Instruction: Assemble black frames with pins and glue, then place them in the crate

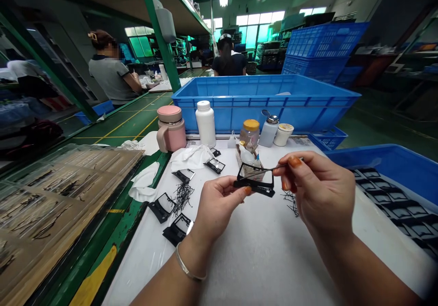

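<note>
My left hand [219,205] is closed on the lower edge of a small black plastic frame [255,183], thumb in front, holding it tilted above the table. Between the thumb and fingers of my right hand [318,187] is a thin, dark, stick-like piece [281,166]; whether it is tweezers or a strip I cannot tell. Its far end reaches the frame's upper edge. Left of my hands lie several similar black frames [163,207] and a heap of thin black strips [183,197]. More thin black strips [290,204] lie partly hidden behind my right hand.
A pink mug [171,130], white bottle [205,125], yellow-lidded jar [250,132] and pump bottle [269,131] stand before a large blue crate [239,109]. At right, a blue bin [386,155] holds rows of black parts. Trays of strips [51,196] lie left. Co-workers sit beyond.
</note>
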Demonstrator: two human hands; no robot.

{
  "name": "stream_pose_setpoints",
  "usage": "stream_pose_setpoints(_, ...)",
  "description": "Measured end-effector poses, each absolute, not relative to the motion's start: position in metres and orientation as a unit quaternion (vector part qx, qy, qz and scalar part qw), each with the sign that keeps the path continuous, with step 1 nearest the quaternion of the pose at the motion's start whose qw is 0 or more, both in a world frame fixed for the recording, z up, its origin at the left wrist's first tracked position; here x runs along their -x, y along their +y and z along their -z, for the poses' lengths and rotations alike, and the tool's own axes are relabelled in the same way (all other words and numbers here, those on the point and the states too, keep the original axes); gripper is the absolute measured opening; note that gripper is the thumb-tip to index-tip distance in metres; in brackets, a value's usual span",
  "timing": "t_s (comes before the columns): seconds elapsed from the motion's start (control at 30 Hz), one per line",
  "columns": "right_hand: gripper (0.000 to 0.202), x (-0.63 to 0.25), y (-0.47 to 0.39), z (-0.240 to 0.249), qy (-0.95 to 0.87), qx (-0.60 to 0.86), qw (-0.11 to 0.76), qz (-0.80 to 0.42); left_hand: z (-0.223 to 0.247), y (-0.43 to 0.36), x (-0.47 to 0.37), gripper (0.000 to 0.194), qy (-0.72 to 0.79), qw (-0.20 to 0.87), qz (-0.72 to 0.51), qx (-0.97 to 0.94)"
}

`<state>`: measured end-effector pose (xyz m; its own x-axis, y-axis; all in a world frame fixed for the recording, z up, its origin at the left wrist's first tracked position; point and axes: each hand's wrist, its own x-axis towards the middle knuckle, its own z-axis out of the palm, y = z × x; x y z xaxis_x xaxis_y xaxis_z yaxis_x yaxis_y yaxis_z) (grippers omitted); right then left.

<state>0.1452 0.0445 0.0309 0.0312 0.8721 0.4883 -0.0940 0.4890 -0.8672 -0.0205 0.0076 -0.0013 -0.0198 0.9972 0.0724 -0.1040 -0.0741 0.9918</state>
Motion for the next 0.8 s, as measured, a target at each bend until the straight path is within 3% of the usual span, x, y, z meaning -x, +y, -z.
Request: stream_pose_setpoints(0.8, 0.012, -0.1464, 0.0441, -0.0336, -0.597, 0.327, 0.640, -0.355, 0.0013, 0.0093, 0.0213, 0.020, 0.461, 0.496, -0.546, -0.494)
